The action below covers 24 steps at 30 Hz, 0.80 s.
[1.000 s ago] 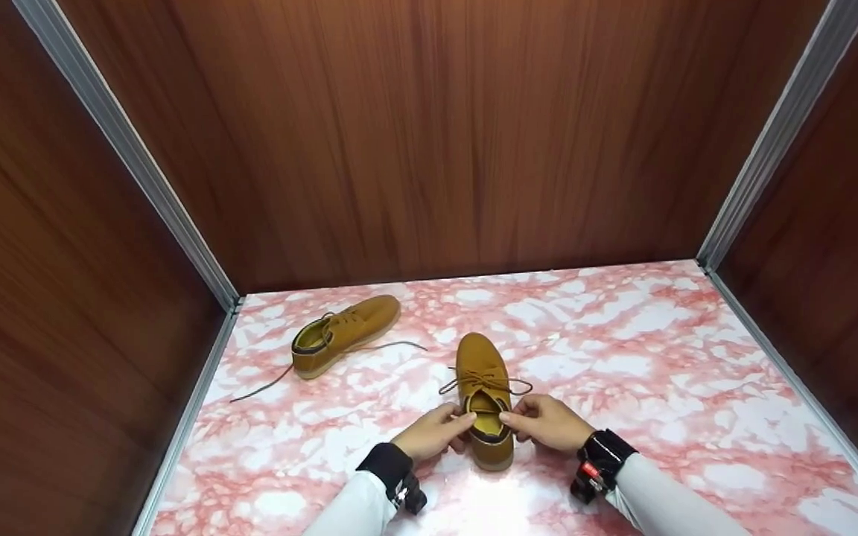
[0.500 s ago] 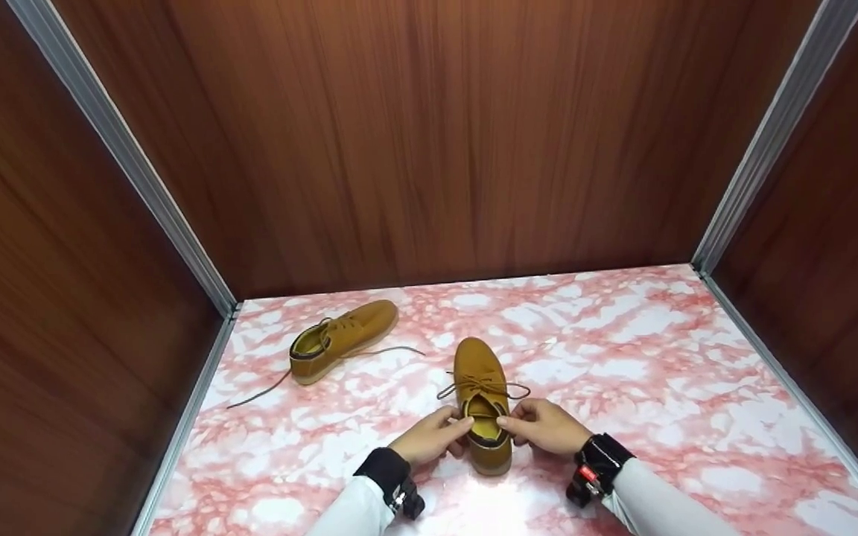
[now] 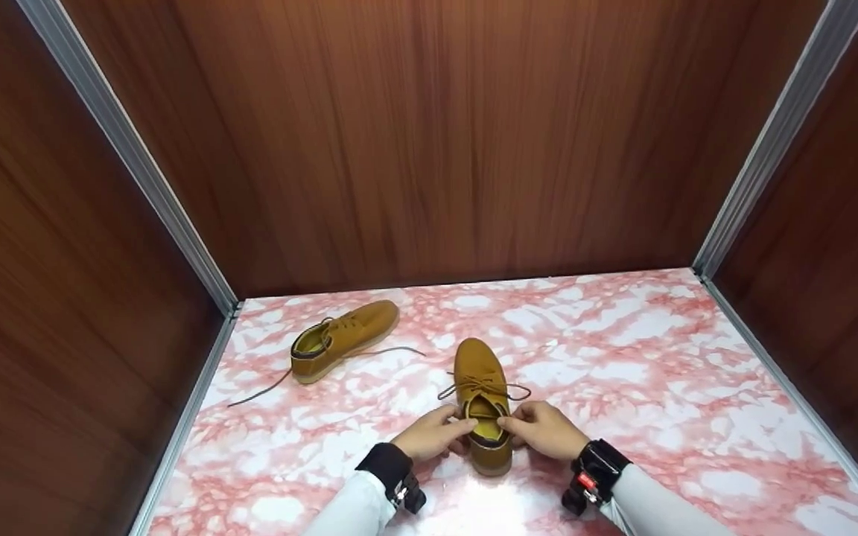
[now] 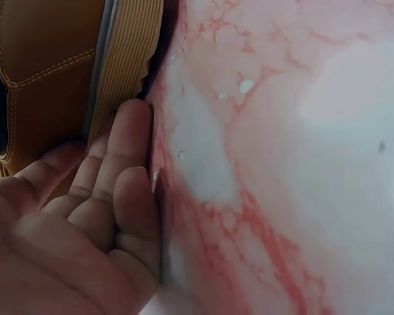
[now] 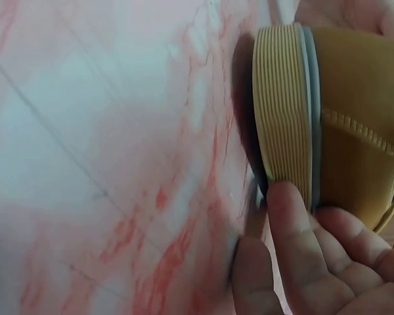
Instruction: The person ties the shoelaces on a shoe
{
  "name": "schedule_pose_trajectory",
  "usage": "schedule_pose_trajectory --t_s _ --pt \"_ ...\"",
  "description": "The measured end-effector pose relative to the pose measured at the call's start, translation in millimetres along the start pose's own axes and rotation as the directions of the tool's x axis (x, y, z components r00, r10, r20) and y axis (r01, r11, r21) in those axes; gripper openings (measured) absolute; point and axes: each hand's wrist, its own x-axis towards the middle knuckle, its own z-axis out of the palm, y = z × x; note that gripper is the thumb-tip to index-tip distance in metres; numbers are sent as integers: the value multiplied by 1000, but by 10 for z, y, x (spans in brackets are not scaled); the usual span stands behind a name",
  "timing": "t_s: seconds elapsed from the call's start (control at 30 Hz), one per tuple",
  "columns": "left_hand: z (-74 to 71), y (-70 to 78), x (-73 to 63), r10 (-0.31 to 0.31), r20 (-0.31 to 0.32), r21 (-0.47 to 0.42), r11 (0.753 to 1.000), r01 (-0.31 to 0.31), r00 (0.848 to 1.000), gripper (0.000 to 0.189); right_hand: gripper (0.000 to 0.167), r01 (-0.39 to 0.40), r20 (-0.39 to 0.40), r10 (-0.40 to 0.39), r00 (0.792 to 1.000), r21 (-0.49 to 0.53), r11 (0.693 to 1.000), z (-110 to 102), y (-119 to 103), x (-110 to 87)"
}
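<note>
Biggest thing in the head view is the wood-grain back panel (image 3: 436,149) up at 12 o'clock, then the pink-and-white marbled surface (image 3: 645,387) below it. On that sits the tan shoe (image 3: 480,372) being held, flat on its sole, toe at roughly 12, heel at 6. A matching second shoe (image 3: 362,327) lies well apart at its 10 o'clock, toe aimed around 2. As for the grip, the held shoe is right between the hands: left hand (image 3: 430,435) at its 8 o'clock, right hand (image 3: 547,432) at its 4. Both are pinching the collar sides, thumbs on the rim, other fingers down outside; the right wrist view has a fingertip against the ribbed sole. Smallest bit: the tied bow (image 3: 482,385), just past the hands, loops sticking out toward 3 and 9.
</note>
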Motion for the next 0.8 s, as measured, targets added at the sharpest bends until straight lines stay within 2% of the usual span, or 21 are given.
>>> schedule_pose_trajectory --t_s 0.13,0.33,0.4,0.5,0.6,0.8 --pt "32 60 43 19 -18 -22 1000 -19 1000 34 36 -10 -45 9 999 -16 1000 -37 -6 25" --pt "107 182 220 43 -108 -49 998 -48 993 36 33 -25 -116 20 993 -39 999 -197 -19 137" --pt "142 227 327 64 -139 -24 997 -68 988 38 32 -40 -147 33 989 -47 998 -271 -19 192" --pt "198 298 481 100 -189 63 994 -90 977 38 31 -62 -196 51 979 -51 997 -372 -10 269" --pt "261 364 620 120 -234 145 986 -87 965 39 30 -81 -236 67 969 -46 996 -457 7 343" --pt "345 467 840 98 -299 169 984 -48 949 44 36 -111 -285 97 954 -34 993 -540 43 509"
